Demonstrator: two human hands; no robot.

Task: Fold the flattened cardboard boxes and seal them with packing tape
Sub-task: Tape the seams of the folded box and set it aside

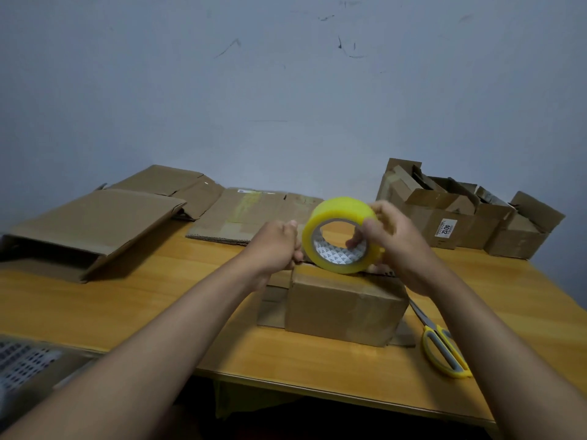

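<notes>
A small folded cardboard box (344,304) stands on the wooden table (158,300) in front of me. Just above its top I hold a yellow roll of packing tape (336,217) upright. My right hand (386,236) grips the roll, fingers curled through its core and over its rim. My left hand (278,244) sits at the roll's left edge with fingers curled, pinching at the tape's end just over the box's top left corner; the tape end itself is too small to make out.
Flattened cardboard boxes (95,223) lie at the back left and centre (251,214). Several open, assembled boxes (457,214) stand at the back right. Yellow-handled scissors (443,347) lie right of the box near the table's front edge.
</notes>
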